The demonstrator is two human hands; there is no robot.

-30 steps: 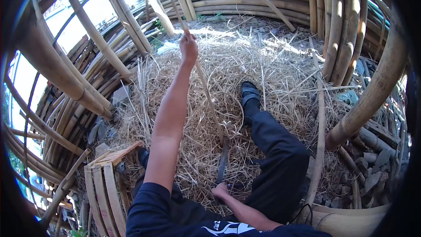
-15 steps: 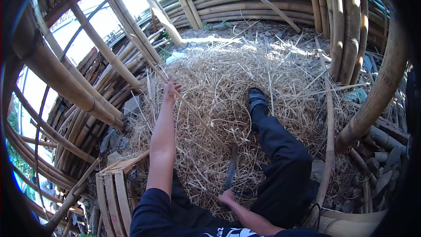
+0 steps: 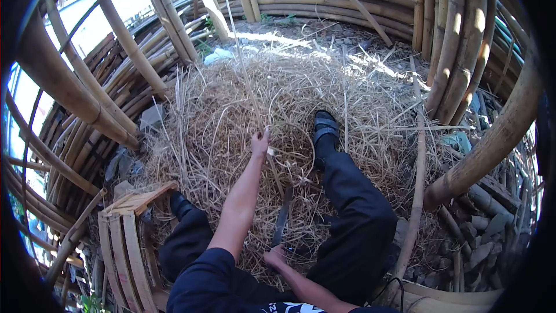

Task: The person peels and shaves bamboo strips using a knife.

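My left hand (image 3: 260, 142) is closed around a long, thin bamboo strip (image 3: 246, 75), out in front of me over the shavings. From there the strip rises toward the far fence, and its lower end runs down to the blade. Low between my legs, my right hand (image 3: 277, 257) grips the handle of a large knife (image 3: 282, 217). Its dark blade points away from me and touches or lies very close to the strip's near end. Fingers partly cover the handle.
Bamboo shavings (image 3: 226, 104) blanket the ground. A slatted wooden crate (image 3: 119, 243) stands at left beside my leg. Thick bamboo poles (image 3: 480, 133) rise on both sides, with stacked bamboo (image 3: 336, 0) behind. A long pole (image 3: 418, 185) lies at right, near rubble (image 3: 486, 243).
My left hand has come down the strip toward me, and the strip now stands steeper in view. The right hand still grips the knife. The camera view has shifted slightly.
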